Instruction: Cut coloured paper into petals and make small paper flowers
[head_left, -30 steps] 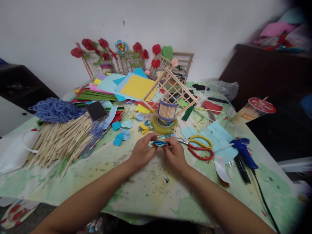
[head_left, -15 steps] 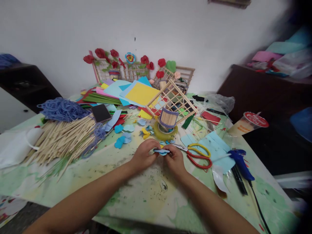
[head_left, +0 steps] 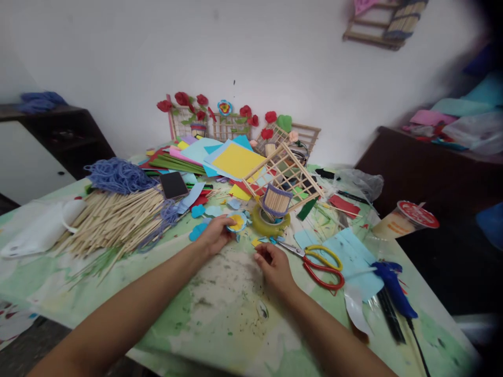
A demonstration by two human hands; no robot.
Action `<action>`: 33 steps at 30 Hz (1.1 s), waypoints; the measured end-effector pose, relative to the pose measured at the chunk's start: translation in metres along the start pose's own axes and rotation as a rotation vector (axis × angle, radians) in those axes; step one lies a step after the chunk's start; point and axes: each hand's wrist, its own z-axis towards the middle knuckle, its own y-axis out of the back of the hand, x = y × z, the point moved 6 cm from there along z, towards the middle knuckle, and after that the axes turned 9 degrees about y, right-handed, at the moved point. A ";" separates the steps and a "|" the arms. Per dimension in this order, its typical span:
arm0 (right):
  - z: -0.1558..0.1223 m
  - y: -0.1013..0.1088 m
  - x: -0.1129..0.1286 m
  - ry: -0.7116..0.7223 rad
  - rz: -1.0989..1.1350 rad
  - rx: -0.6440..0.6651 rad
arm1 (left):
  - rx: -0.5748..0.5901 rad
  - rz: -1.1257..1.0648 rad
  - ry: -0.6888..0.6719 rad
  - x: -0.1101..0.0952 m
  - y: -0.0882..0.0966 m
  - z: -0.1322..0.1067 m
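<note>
My left hand (head_left: 215, 236) pinches the edge of a small layered paper flower (head_left: 237, 223), light blue outside with a yellow middle, held face up over the table. Just right of it, my right hand (head_left: 275, 266) hovers with loosely curled fingers, thumb a little apart, and nothing visible in them. Beyond its fingertips lie the blades of scissors (head_left: 323, 264) with one yellow and one red handle. Blue paper petals (head_left: 197, 231) rest beside my left hand. Behind the flower, a yellow-green tape roll (head_left: 271, 226) supports a tilted stick lattice (head_left: 285, 175) with a small stick basket.
On the right are a blue glue gun (head_left: 395, 288), light blue paper sheets (head_left: 349, 251) and a sealed drink cup (head_left: 406, 219). Thin wooden sticks (head_left: 118, 220), blue yarn (head_left: 120, 175) and a phone (head_left: 173, 185) lie left. Coloured paper (head_left: 238, 159) is piled behind.
My hands have parted. The left has moved left with the paper flower, which now shows its yellow middle; the right has let go of it. The view has shifted slightly.
</note>
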 end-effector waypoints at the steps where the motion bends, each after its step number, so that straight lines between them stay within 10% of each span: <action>1: 0.000 -0.001 0.000 0.001 -0.029 0.016 | -0.017 -0.029 0.023 -0.005 0.005 0.003; 10: 0.000 0.001 -0.004 0.025 -0.036 0.025 | 0.091 -0.164 0.246 -0.005 0.003 -0.004; 33: -0.010 0.003 0.019 0.139 -0.237 0.083 | 0.418 -0.453 0.213 -0.007 -0.023 -0.028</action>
